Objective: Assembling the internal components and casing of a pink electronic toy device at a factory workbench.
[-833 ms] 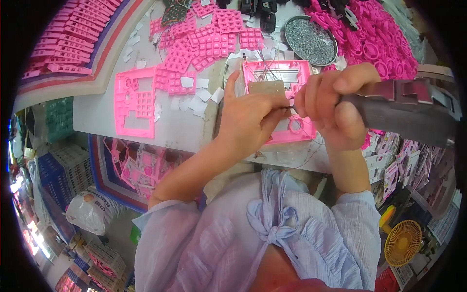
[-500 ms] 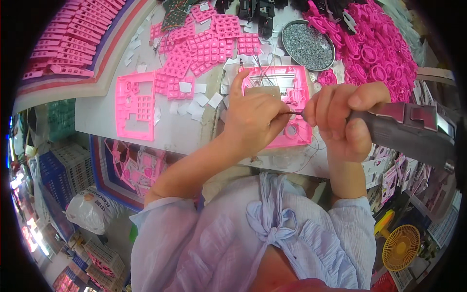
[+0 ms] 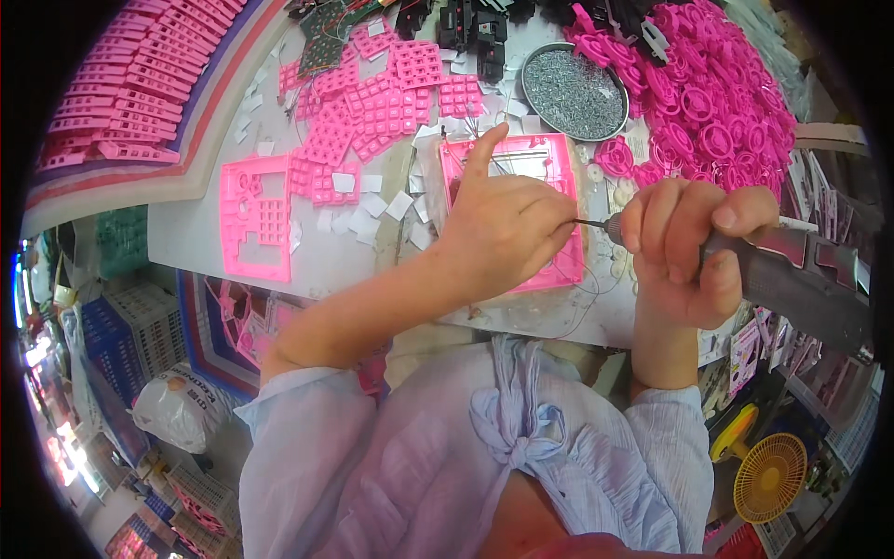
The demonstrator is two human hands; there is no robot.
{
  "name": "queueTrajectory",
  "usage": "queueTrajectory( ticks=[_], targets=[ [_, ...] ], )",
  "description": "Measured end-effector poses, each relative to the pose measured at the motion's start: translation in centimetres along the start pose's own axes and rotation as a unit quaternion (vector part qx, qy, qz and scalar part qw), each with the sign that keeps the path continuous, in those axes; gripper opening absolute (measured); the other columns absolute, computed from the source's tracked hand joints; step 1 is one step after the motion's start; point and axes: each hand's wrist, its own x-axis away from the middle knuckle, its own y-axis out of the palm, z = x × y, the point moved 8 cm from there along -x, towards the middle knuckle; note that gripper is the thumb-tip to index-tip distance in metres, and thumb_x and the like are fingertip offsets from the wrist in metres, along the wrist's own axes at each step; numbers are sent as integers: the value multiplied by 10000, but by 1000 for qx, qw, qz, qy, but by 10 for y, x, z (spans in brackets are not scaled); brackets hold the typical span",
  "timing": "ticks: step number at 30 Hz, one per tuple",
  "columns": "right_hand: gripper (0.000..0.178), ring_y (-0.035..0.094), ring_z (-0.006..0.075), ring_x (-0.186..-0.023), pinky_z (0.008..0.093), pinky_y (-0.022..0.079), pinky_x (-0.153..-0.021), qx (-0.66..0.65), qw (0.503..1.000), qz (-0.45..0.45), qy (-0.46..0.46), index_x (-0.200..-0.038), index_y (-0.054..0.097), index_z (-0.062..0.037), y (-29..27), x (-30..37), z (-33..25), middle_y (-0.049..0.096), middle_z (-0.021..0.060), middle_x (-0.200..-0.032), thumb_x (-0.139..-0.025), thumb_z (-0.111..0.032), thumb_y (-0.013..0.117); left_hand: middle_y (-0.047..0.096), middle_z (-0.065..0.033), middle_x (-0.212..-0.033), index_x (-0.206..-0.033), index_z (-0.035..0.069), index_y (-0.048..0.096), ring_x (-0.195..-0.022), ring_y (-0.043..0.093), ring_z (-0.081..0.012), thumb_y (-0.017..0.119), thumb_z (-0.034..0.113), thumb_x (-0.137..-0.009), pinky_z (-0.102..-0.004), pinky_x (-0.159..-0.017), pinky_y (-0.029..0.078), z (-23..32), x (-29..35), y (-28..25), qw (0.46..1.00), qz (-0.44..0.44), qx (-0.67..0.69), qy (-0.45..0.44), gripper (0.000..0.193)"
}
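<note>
My right hand (image 3: 694, 247) is wrapped round a dark grey power screwdriver (image 3: 792, 287), which lies nearly level. Its thin bit (image 3: 590, 223) points left and reaches the fingertips of my left hand (image 3: 514, 222). There, thumb and fingers pinch together at the bit's tip, with the index finger raised away; whatever they hold is too small to make out. Beneath the left hand lies a pink plastic housing (image 3: 562, 268), partly covered by the hand. Thin wires come out of it, and one loops near its lower right corner.
A second pink housing frame (image 3: 229, 219) lies to the left. Pink keypad pieces (image 3: 382, 110) and white paper squares (image 3: 399, 205) are scattered farther back. A round tray of screws (image 3: 575, 93) stands beside heaped pink rings (image 3: 717, 102). A yellow fan (image 3: 769, 477) is at lower right.
Both hands have shifted right relative to the housing, and the screwdriver has moved with the right hand. The whole view has slid slightly. The left pinch stays at the bit's tip.
</note>
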Motion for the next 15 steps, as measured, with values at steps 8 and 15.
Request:
queueTrajectory(
  ticks=[8,15],
  targets=[
    [272,416,141,-509,336,407,-514,-20,999,22,-24,-1206,484,-81,-18,-3,4,437,17,-607,-996,-194,613,694,0,-873,-935,143,697,-920,671,-210,742,229,-828,-521,-1093,312,-51,-58,15,969,-145,199,-24,144],
    [239,412,137,-502,332,406,-497,-20,1000,12,-11,-1176,459,-36,-9,2,27,450,36,-620,-958,-74,550,750,-77,-941,-950,172,788,-994,684,-269,684,322,-837,-517,-931,361,-139,-114,107,926,-280,-241,-78,214]
  ],
)
